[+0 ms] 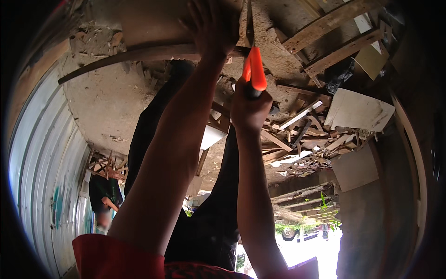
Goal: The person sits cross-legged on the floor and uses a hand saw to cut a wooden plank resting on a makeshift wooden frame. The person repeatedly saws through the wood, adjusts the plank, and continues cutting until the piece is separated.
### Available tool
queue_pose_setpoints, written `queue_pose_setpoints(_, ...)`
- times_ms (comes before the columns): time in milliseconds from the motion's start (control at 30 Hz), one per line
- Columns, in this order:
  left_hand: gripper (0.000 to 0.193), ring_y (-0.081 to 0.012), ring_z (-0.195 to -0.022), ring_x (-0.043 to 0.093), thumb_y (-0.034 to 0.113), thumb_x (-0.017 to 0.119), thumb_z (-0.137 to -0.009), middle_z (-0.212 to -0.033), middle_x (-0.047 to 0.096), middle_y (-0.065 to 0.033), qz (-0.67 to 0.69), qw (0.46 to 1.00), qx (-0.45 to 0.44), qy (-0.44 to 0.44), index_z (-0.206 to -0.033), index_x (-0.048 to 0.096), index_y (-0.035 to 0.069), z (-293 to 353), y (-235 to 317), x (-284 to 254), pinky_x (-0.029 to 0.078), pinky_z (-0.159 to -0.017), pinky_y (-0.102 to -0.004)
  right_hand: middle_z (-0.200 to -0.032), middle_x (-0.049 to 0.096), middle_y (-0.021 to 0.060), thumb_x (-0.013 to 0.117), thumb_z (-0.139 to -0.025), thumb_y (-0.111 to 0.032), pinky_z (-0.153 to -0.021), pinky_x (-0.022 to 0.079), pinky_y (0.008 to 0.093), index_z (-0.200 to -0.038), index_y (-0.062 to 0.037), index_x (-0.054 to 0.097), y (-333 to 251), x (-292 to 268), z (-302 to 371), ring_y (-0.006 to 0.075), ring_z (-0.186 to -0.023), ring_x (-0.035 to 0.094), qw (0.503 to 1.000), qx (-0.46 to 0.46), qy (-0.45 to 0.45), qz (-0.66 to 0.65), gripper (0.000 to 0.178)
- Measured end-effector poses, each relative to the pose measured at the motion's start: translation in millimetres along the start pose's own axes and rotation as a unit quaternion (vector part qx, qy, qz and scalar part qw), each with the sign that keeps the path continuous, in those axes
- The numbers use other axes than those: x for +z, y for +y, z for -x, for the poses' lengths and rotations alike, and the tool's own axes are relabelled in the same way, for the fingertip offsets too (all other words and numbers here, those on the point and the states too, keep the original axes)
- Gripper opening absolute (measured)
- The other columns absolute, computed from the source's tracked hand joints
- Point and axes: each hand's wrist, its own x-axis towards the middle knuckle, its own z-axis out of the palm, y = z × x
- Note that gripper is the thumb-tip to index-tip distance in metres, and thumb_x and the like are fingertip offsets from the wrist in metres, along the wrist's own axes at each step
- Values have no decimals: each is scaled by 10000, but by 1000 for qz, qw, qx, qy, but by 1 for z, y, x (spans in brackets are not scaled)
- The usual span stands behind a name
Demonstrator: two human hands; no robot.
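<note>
My right hand [250, 108] is closed round the orange and black handle of a handsaw [255, 69]. The saw's narrow blade points away from me, toward the top of the view, beside the right end of a wooden board [153, 24]. Flat on that board, with fingers spread, lies my left hand [211, 32]. The board's near edge [125, 56] looks like a long dark strip, bent by the lens. Where the blade's teeth meet the wood is too dim to make out.
Scrap wood [302, 130] lies piled on the dirt floor at right, near a pale panel [360, 110]. Thick timbers [332, 23] stand at the upper right. A corrugated metal wall [44, 172] runs along the left, with another person [103, 193] near it.
</note>
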Motion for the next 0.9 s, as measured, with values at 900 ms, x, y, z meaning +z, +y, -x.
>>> queue_pose_setpoints(900,759,-413,-1531,127,471,434,-1007,-1647,170,-232,20,998,-51,-2,-1597,192,58,-2,-8,-2,20,-1199,-656,-651,621,6,663,-945,-105,-496,411,252,-945,17,646,6,-79,106,48,-542,528,980,178,-81,19,122)
